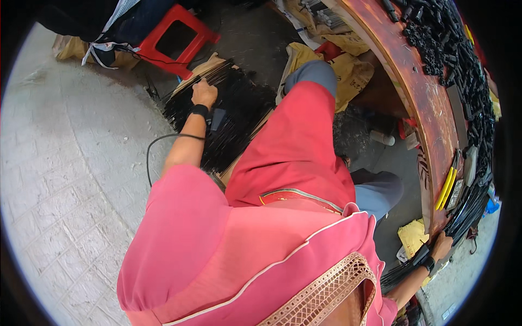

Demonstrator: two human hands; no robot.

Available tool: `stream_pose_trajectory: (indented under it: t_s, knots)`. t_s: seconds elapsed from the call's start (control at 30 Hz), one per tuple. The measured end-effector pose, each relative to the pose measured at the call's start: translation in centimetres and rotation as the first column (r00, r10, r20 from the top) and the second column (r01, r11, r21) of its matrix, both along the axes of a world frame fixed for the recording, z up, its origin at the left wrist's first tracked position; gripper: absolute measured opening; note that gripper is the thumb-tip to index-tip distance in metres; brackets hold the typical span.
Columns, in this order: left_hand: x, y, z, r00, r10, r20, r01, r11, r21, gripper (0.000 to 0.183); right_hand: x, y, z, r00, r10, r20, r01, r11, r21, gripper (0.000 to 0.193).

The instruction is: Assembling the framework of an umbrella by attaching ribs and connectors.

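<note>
My left hand (205, 93) is curled closed over the far end of a broad pile of thin black rods (236, 103), low on my left. What its fingers grip, if anything, is hidden. The pile lies on brown cardboard (209, 65), and a dark wristband with a small box and a cable sits on that wrist. Far to my right, my right hand (443, 245) is wrapped round a bundle of thin black rods (468, 214) at the table's edge. The rods reach out on both sides of that hand, which also wears a dark wristband.
A curved brown table (427, 108) carries heaped small black parts (435, 38) and yellow-handled pliers (447, 187). A red plastic stool (174, 41) stands beyond the rod pile, near another person's dark clothing (122, 24). Yellow sacks (350, 76) lie under the table.
</note>
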State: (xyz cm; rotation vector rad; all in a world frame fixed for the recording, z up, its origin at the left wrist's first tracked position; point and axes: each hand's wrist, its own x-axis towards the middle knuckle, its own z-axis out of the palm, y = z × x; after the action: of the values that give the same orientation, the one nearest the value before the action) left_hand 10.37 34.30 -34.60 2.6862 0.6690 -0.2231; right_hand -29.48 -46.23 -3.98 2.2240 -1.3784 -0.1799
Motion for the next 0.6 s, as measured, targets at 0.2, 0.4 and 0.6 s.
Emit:
stream_pose_trajectory:
  t_s: [0.2, 0.4, 0.6]
  knots:
    - [-6.4, 2.6, 3.3, 0.998, 0.045, 0.038, -0.036, 0.979, -0.200, 0.037, -0.4, -0.1, -0.6, 0.988, 0.072, 0.140, -0.056, 0.992, -0.116, 0.051]
    - [-17.9, -0.7, 0.9, 0.981, -0.048, -0.186, -0.016, 0.943, -0.332, 0.028, -5.5, -6.3, 0.8, 0.841, 0.009, 0.541, -0.234, 0.907, 0.350, 0.049]
    - [-25.8, -2.7, -1.1, 0.786, -0.040, -0.617, -0.320, 0.828, -0.461, 0.031, -6.6, -8.1, 4.9, 0.739, -0.506, 0.444, 0.053, 0.702, 0.710, 0.046]
